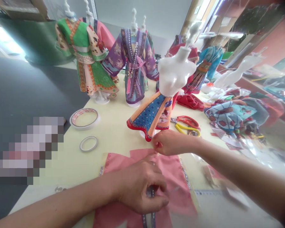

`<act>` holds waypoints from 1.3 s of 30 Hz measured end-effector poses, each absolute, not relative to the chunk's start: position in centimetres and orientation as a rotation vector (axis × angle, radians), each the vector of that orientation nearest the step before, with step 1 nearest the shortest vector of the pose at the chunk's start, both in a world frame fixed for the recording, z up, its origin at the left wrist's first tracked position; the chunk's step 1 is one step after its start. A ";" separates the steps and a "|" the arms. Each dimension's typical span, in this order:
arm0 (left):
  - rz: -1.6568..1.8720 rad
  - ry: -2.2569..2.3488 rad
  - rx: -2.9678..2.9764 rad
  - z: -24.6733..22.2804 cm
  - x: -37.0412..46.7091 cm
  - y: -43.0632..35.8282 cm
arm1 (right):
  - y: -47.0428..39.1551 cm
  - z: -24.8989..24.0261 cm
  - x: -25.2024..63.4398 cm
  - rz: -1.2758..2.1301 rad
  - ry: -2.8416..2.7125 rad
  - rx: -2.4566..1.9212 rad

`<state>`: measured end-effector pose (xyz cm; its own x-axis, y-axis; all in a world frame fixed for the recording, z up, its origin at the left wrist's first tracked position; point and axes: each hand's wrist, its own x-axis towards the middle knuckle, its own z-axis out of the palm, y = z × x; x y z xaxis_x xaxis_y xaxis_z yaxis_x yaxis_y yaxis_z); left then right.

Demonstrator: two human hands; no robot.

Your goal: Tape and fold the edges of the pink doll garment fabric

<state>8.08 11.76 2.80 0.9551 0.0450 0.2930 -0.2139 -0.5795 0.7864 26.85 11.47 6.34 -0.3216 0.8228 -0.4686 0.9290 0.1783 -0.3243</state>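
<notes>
Head view: two hands (pixel 142 183) (pixel 173 142), one pink garment (pixel 178 180), two tape rolls (pixel 85 127) (pixel 96 143).

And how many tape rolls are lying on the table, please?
2. The large roll is on the left part of the table; the small roll lies between it and the pink cloth. More may be hidden in the clutter at right.

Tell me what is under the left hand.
Under the left hand lies pink cloth, with a grey, bead-edged strip showing on its near side. Whatever the palm covers can't be seen.
</notes>
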 end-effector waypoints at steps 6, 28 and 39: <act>0.353 -0.114 2.178 2.3 8.0 11.5 | 11.2 6.6 26.1 -0.707 2.261 1.690; 0.304 -0.134 2.204 2.6 8.0 11.6 | 11.3 6.6 27.5 -0.773 2.209 1.897; 0.303 -0.115 2.182 2.6 7.9 11.6 | 11.0 6.1 27.6 -0.726 2.272 1.937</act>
<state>7.92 11.61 2.61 0.9655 0.0287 0.2586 -0.1928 -0.5889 0.7849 27.56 10.97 6.08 -0.2035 0.9151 -0.3482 0.9475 0.0945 -0.3054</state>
